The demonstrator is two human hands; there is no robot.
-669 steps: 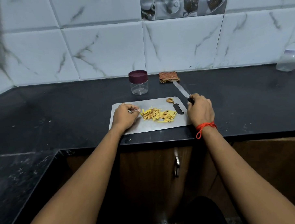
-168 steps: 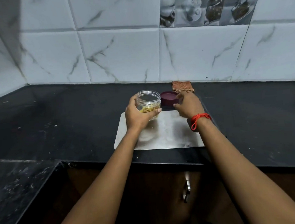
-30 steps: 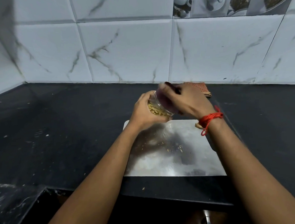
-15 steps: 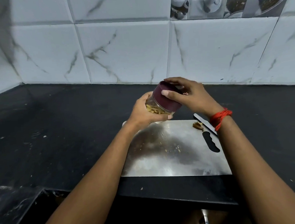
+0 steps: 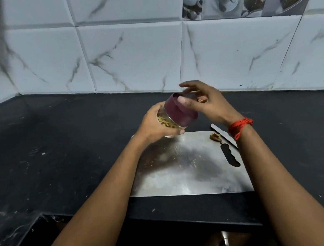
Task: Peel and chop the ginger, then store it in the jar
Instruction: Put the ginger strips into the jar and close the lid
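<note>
- Jar point(image 5: 164, 121) was held in the air over the far-left corner of the steel board point(image 5: 193, 173), tilted; its axis ran up and right, with the maroon lid point(image 5: 179, 112) seated and facing the right hand point(image 5: 206, 104).
- Left hand point(image 5: 154, 126) was wrapped round the glass; chopped ginger point(image 5: 166, 124) lay inside, on the low side.
- Right thumb lay on the lid's wall, fingers spread loose over its far rim. No clamp seen.
- Knife point(image 5: 223, 135) and a ginger scrap point(image 5: 215, 137) lay under the right wrist, well clear of the jar.
- Likely a last tightening twist; nothing stood in the way.
</note>
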